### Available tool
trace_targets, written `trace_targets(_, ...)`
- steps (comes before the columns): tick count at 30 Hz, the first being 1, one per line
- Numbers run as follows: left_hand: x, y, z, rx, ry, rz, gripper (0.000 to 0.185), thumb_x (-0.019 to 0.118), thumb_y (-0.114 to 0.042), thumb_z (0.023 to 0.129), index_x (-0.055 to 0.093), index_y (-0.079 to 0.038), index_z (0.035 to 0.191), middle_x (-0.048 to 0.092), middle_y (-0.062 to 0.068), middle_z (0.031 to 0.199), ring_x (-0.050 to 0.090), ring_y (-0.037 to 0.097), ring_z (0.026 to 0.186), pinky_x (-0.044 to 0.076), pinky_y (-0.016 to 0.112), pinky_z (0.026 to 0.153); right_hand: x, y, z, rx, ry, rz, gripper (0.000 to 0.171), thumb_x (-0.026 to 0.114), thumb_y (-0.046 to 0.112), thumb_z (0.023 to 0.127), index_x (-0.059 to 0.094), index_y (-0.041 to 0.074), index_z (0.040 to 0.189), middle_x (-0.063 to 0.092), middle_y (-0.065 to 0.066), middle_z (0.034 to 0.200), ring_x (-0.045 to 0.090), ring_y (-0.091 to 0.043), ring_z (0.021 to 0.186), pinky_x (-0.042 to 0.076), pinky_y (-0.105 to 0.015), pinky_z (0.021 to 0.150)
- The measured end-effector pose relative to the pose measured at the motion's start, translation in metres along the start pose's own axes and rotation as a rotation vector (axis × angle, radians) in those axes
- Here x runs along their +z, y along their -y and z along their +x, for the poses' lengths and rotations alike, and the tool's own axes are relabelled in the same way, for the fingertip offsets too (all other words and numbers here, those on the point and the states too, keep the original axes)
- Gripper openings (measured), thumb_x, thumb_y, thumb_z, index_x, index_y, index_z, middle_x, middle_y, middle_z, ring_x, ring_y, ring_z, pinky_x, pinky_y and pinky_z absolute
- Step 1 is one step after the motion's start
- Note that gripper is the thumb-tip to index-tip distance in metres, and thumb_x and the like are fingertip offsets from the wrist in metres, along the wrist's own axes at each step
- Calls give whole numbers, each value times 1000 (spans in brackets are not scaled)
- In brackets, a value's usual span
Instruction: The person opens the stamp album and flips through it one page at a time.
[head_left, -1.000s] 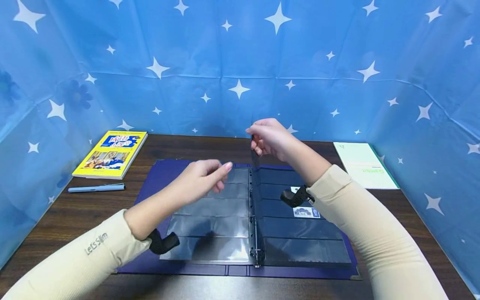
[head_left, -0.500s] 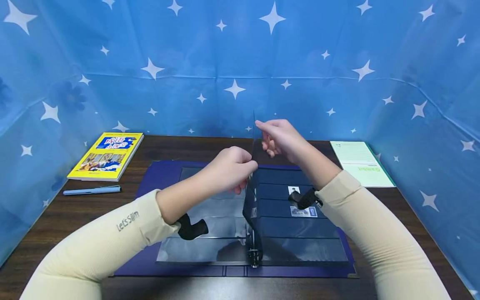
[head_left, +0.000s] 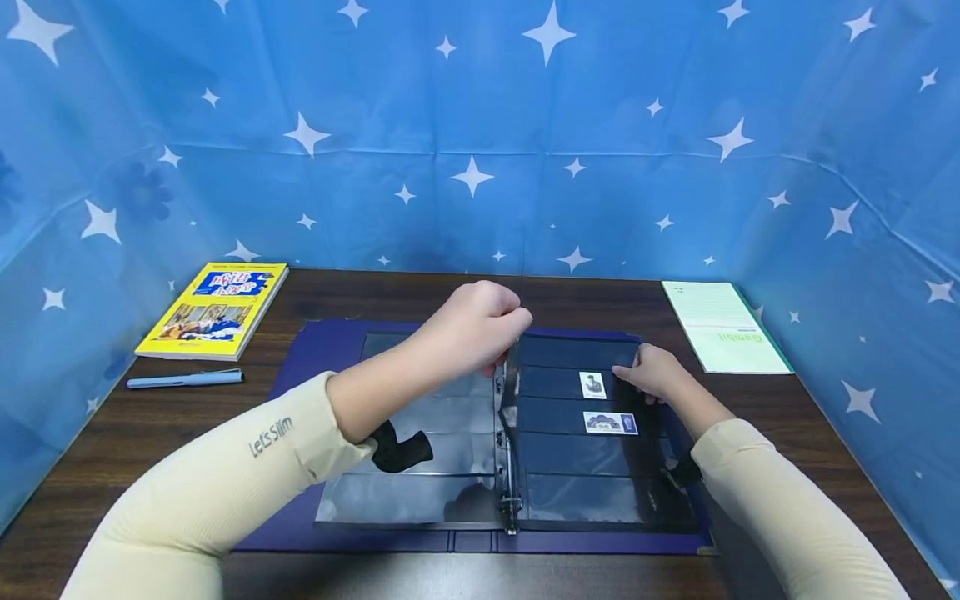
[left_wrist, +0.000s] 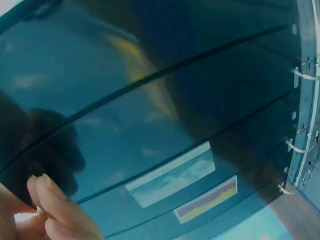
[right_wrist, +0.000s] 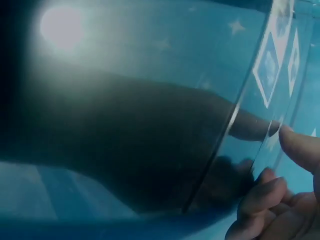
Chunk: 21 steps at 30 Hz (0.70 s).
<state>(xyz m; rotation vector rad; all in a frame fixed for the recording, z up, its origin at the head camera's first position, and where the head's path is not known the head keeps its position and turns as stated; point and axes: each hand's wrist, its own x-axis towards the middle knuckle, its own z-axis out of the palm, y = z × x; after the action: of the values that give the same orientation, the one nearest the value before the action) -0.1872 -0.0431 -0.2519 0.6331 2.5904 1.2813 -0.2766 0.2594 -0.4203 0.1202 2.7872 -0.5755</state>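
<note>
A stamp album (head_left: pixel 472 540) with a purple cover lies spread on the table, its metal rings (head_left: pixel 512 504) down the middle. One black pocket page (left_wrist: pixel 115 100) stands nearly edge-on in the head view; my left hand (head_left: pixel 480 325) pinches its outer edge. Two stamps (left_wrist: pixel 172 175) sit in that page's strips in the left wrist view. Over the flat right-hand page (head_left: pixel 577 454), my right hand (head_left: pixel 654 375) grips the outer edge near the top, thumb on the upper face. That page carries a portrait stamp (head_left: pixel 592 385) and a wider building stamp (head_left: pixel 611 423).
A yellow book (head_left: pixel 213 310) lies at the back left, with a blue pen (head_left: pixel 185 379) in front of it. At the back right is a pale green notepad (head_left: pixel 723 327). A blue star-patterned curtain (head_left: pixel 472 108) encloses the table's back and sides.
My left hand has moved right and taken the upright page. My right hand has let go of that page and come down to the right-hand page's outer edge.
</note>
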Motion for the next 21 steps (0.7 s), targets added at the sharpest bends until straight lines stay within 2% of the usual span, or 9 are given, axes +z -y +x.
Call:
trace_targets(4, -7, -2, -5, 4, -5, 39, 40, 41, -16, 96, 46, -7, 57, 51, 9, 51, 56, 23, 47, 44, 35, 52, -1, -5, 2, 39, -32, -29, 49, 64, 40, 87, 45, -5, 95, 54, -14, 71, 58, -22, 54, 46, -34, 48)
trace_targets(8, -16, 4, -13, -40, -11, 50, 40, 42, -17, 96, 46, -7, 58, 54, 10, 53, 57, 23, 47, 40, 34, 49, -3, -7, 0, 80, -17, -25, 65, 66, 46, 84, 41, -9, 107, 53, -18, 80, 59, -25, 61, 49, -36, 52)
trace_targets(14, -26, 16, -26, -84, -36, 62, 39, 44, -18, 96, 48, -7, 59, 55, 9, 53, 58, 25, 47, 37, 32, 45, -5, -10, -4, 100, -3, 0, 57, 70, 47, 80, 43, -2, 91, 53, -17, 81, 58, -27, 66, 50, -37, 54)
trace_targets(17, -30, 23, -34, -104, -48, 62, 39, 45, -19, 97, 51, -7, 61, 55, 11, 54, 58, 25, 48, 40, 33, 47, -6, -10, -5, 101, 12, 13, 58, 71, 48, 79, 44, -2, 89, 54, -18, 83, 59, -27, 69, 51, -37, 55)
trace_targets(21, -36, 36, -45, -134, -65, 48, 37, 47, -20, 97, 53, -6, 63, 55, 11, 53, 56, 24, 47, 37, 31, 43, -7, -11, -5, 102, 31, 37, 58, 74, 47, 77, 45, -2, 88, 55, -20, 86, 62, -29, 71, 52, -38, 56)
